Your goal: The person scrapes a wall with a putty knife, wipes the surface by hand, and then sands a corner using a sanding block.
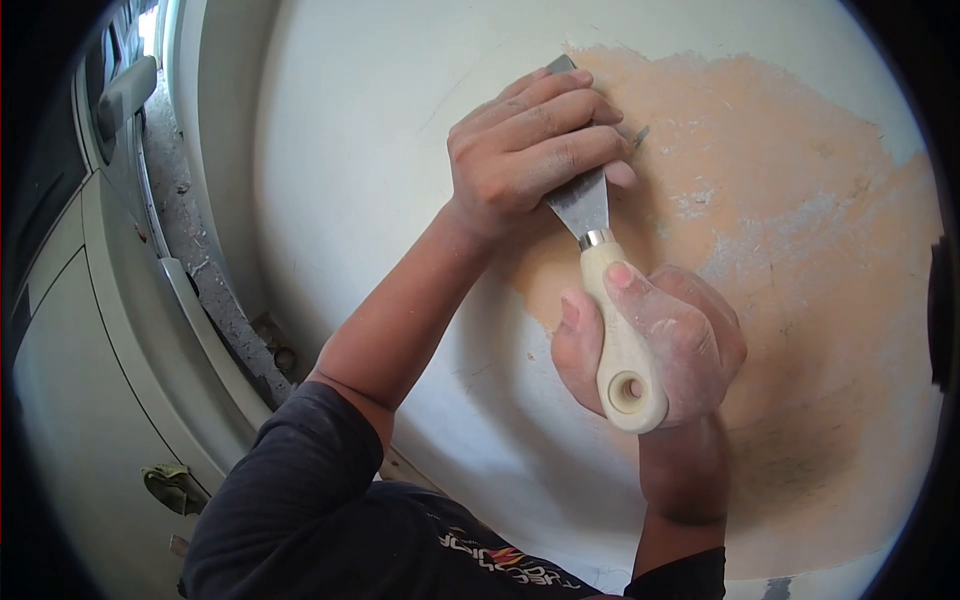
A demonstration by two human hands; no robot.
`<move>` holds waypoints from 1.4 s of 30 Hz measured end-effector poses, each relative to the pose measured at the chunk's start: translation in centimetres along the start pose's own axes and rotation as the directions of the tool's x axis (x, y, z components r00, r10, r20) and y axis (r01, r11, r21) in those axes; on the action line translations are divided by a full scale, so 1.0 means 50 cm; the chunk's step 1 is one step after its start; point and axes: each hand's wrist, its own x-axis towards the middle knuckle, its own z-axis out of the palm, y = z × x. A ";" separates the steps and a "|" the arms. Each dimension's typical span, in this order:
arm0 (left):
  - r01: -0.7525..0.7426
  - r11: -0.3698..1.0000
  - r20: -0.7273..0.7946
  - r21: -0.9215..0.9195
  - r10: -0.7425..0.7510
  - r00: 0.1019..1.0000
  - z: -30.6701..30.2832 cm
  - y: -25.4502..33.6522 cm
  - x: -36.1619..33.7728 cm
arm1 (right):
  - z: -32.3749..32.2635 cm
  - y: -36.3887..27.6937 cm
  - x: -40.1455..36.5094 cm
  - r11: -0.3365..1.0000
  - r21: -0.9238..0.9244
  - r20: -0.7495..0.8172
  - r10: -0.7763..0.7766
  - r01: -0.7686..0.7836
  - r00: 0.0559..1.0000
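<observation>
A scraper (pixel 625 340) with a cream handle and a wide metal blade lies against a pale panel. My right hand (pixel 690 345) is wrapped round the handle, its thumb near the metal collar. Over the blade rests my left hand (pixel 540 140), its fingers pressed together across the metal and their tips by the blade's far part. Beneath and to the right of the blade, a large orange-tan patch (pixel 790 230) with whitish scuffs covers part of the panel (pixel 380 90). The blade's edge is partly hidden by my left fingers.
On the left is a light-coloured vehicle (pixel 90 380) with a side mirror (pixel 127 95). A green cloth (pixel 172 488) lies on it at the lower left. Between vehicle and panel runs a strip of rough grey floor (pixel 205 260).
</observation>
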 end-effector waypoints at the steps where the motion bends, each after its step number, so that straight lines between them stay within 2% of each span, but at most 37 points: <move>1: -0.007 1.000 0.003 0.002 0.007 1.000 -0.001 0.002 0.001 | -0.003 0.002 -0.003 1.000 -0.001 -0.008 -0.010 0.010 1.000; 3: 0.040 0.999 0.055 -0.035 -0.038 0.998 -0.002 0.008 0.001 | 0.001 0.009 -0.002 1.000 -0.003 -0.013 -0.026 0.026 1.000; 8: 0.081 0.996 0.010 -0.046 -0.081 0.997 0.003 -0.001 -0.004 | 0.010 0.015 -0.005 1.000 -0.001 -0.041 -0.006 0.006 0.999; 12: 0.091 0.996 0.065 -0.008 -0.090 0.994 -0.005 0.008 -0.002 | 0.007 0.013 -0.013 1.000 -0.023 -0.023 -0.011 0.010 1.000; 15: 0.207 0.978 0.046 0.041 -0.209 0.977 -0.002 0.005 -0.002 | 0.036 0.033 -0.010 0.993 -0.115 -0.056 -0.021 0.015 0.998; 16: 0.196 0.980 0.053 0.042 -0.198 0.979 -0.002 0.002 -0.004 | 0.045 0.037 -0.011 0.993 -0.115 -0.068 -0.021 0.013 0.997; 18: 0.188 0.981 0.080 0.056 -0.192 0.978 -0.013 -0.002 -0.004 | 0.061 0.041 -0.017 1.000 -0.012 -0.181 -0.008 0.006 0.983; 20: 0.175 0.983 0.165 0.052 -0.181 0.969 -0.030 0.005 0.006 | 0.060 0.027 -0.043 0.996 -0.084 -0.222 0.002 -0.021 0.975; 21: 0.171 0.984 0.256 0.041 -0.176 0.951 -0.042 0.019 0.015 | 0.062 0.021 -0.067 0.991 -0.128 -0.241 -0.003 -0.029 0.971; 22: 0.164 0.986 0.349 0.028 -0.163 0.923 -0.055 0.034 0.023 | 0.060 0.006 -0.093 0.987 -0.130 -0.276 0.057 -0.096 0.959; 24: 0.018 0.995 0.540 0.097 -0.068 0.839 -0.079 0.053 0.025 | 0.057 -0.024 -0.153 0.975 -0.081 -0.288 0.175 -0.206 0.942; 25: 0.011 0.997 0.656 0.076 -0.059 0.753 -0.091 0.064 0.031 | 0.050 -0.043 -0.175 0.966 -0.106 -0.285 0.198 -0.236 0.938; 26: 0.021 0.996 0.804 0.091 -0.086 0.588 -0.113 0.083 0.054 | 0.054 -0.053 -0.218 0.963 -0.054 -0.315 0.235 -0.264 0.920; 28: 0.048 0.990 0.904 0.133 -0.141 0.403 -0.147 0.103 0.082 | 0.042 -0.128 -0.317 0.900 -0.059 -0.386 0.378 -0.432 0.841; 29: 0.039 0.994 0.919 0.106 -0.113 0.379 -0.149 0.097 0.070 | 0.041 -0.168 -0.396 0.822 -0.064 -0.393 0.500 -0.565 0.772; 30: 0.028 0.995 0.924 0.097 -0.101 0.370 -0.147 0.082 0.062 | 0.047 -0.203 -0.437 0.836 0.030 -0.462 0.498 -0.548 0.734; 32: 0.018 0.983 0.887 0.184 -0.174 0.428 -0.135 0.056 0.041 | 0.033 -0.280 -0.531 0.792 -0.001 -0.383 0.564 -0.610 0.732; 33: -0.065 0.966 0.871 0.249 -0.194 0.451 -0.127 0.031 0.034 | 0.024 -0.318 -0.561 0.773 -0.003 -0.346 0.594 -0.634 0.726; 34: -0.080 0.936 0.852 0.342 -0.272 0.448 -0.121 0.015 0.042 | 0.018 -0.357 -0.577 0.751 -0.006 -0.357 0.615 -0.660 0.703; 36: -0.045 0.849 0.715 0.527 -0.414 0.563 -0.115 -0.038 0.019 | 0.012 -0.438 -0.596 0.579 0.027 -0.332 0.774 -0.815 0.539; 37: 0.048 0.803 0.630 0.594 -0.501 0.594 -0.126 -0.063 0.009 | 0.014 -0.459 -0.599 0.544 0.022 -0.333 0.795 -0.839 0.507; 39: 0.324 0.583 0.418 0.745 -0.786 0.456 -0.165 -0.080 -0.008 | 0.018 -0.481 -0.607 0.482 -0.009 -0.524 0.744 -0.876 0.415; 40: 0.458 0.539 0.349 0.707 -0.829 0.437 -0.201 -0.088 -0.043 | 0.022 -0.494 -0.611 0.450 -0.016 -0.618 0.697 -0.893 0.363; 41: 0.453 0.489 0.326 0.745 -0.861 0.391 -0.233 -0.078 -0.077 | 0.021 -0.507 -0.623 0.418 -0.006 -0.629 0.705 -0.908 0.329; 42: 0.459 0.495 0.375 0.738 -0.866 0.330 -0.273 -0.073 -0.134 | 0.016 -0.513 -0.645 0.485 0.012 -0.610 0.696 -0.875 0.378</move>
